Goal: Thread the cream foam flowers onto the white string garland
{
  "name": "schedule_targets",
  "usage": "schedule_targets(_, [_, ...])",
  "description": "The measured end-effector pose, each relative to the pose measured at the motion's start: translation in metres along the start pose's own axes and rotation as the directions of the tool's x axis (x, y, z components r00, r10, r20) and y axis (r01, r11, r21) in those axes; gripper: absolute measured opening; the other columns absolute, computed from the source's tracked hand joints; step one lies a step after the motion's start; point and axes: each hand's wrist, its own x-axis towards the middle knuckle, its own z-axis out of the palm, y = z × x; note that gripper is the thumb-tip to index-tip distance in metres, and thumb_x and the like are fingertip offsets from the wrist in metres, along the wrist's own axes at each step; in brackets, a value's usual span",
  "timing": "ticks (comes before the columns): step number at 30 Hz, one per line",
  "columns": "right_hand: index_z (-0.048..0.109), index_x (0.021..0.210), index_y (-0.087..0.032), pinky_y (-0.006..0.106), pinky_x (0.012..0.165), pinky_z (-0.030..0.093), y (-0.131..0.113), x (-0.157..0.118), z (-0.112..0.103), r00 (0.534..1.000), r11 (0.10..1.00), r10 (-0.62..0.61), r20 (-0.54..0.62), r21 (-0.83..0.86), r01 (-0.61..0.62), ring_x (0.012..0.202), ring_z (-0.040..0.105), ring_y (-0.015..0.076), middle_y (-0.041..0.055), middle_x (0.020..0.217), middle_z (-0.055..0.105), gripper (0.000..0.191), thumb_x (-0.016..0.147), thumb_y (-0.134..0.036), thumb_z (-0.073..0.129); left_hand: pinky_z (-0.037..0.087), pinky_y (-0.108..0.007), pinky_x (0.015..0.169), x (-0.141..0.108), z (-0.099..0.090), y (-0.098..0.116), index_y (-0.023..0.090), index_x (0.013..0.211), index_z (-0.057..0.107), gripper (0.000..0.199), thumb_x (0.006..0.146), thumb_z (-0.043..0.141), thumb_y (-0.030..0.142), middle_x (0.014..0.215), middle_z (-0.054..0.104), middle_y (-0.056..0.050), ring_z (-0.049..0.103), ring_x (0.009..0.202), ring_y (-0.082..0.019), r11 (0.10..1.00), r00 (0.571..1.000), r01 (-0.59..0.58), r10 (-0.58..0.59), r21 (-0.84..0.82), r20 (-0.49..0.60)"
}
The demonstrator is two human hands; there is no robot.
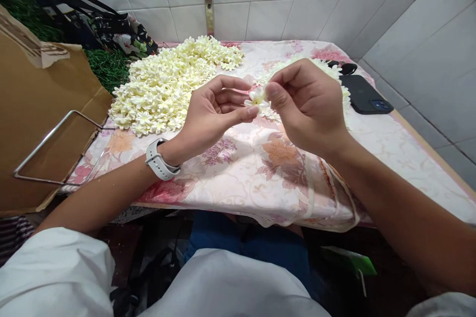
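Note:
A small white flower [257, 98] with a yellowish centre is held up above the table between my two hands. My left hand [219, 104], wearing a white-strapped watch [162, 159], has its thumb and fingers closed lightly about the left side of the flower. On the other side, my right hand [307, 104] pinches the flower's edge between thumb and forefinger; its other fingers are curled. A large heap of cream-yellow flowers [163, 84] lies beyond my left hand. Behind my right hand, partly hidden by it, spreads a group of whiter flowers [345, 94].
A black phone [366, 93] and dark sunglasses [344, 67] lie at the right on the floral tablecloth [238, 168]. At left stand a cardboard box [40, 124], a metal wire frame [48, 141], green artificial grass [106, 68] and a floral bag [124, 34]. Tiled walls [275, 15] bound the table.

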Motion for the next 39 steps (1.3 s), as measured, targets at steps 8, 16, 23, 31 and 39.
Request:
schedule_targets(8, [0.055,0.091,-0.029,0.038,0.062,0.046,0.002,-0.002,0.002,0.975,0.970,-0.211,-0.068,-0.135,0.200,0.068,0.052,0.0185,0.0013,0.082,0.057,0.027,0.110,-0.048,0.061,0.072,-0.027,0.078,0.003,-0.005,-0.002,0.020,0.097,0.066,0.047,0.071,0.104,0.032,0.080,0.077,0.004,0.081,0.077,-0.013,0.999,0.999,-0.020,0.019,-0.040,-0.041])
schedule_targets(16, [0.055,0.088,-0.029,0.036,0.049,0.037,0.009,0.007,-0.007,0.944,0.992,-0.129,-0.304,-0.052,0.118,0.055,0.048,0.0152,0.0009,0.078,0.055,0.035,0.104,-0.054,0.074,0.067,-0.021,0.070,0.007,-0.007,-0.006,0.019,0.087,0.067,0.049,0.059,0.107,0.022,0.079,0.076,0.004,0.074,0.070,-0.008,0.998,0.995,-0.007,0.001,-0.066,-0.099])
schedule_targets(23, [0.077,0.097,-0.027,0.037,0.061,0.052,0.023,0.010,-0.025,0.965,0.904,-0.218,-0.145,-0.402,0.144,0.073,0.063,0.0193,0.0087,0.100,0.072,0.010,0.094,-0.032,0.085,0.066,-0.021,0.074,0.007,-0.009,-0.012,0.017,0.093,0.072,0.049,0.065,0.108,0.034,0.081,0.076,0.003,0.073,0.074,-0.007,0.998,0.996,0.008,-0.013,-0.061,-0.086])
schedule_targets(31, [0.081,0.099,-0.032,0.041,0.070,0.057,0.006,0.002,-0.007,0.952,0.926,-0.256,0.169,-0.240,0.292,0.075,0.069,0.0219,0.0042,0.091,0.078,0.005,0.099,-0.030,0.078,0.065,-0.018,0.074,0.007,-0.009,-0.006,0.018,0.097,0.081,0.040,0.072,0.104,0.040,0.084,0.079,0.001,0.073,0.074,-0.007,0.999,1.000,-0.021,0.021,-0.026,0.019])
schedule_targets(39, [0.081,0.086,-0.035,0.042,0.067,0.058,-0.003,0.000,-0.009,0.976,0.981,-0.181,0.123,-0.053,0.189,0.076,0.075,0.0226,-0.0007,0.085,0.082,0.021,0.092,-0.015,0.083,0.070,-0.022,0.085,0.005,-0.011,-0.008,0.023,0.100,0.087,0.028,0.078,0.101,0.036,0.094,0.084,0.000,0.080,0.083,-0.010,0.996,0.990,0.032,-0.020,-0.082,0.140])
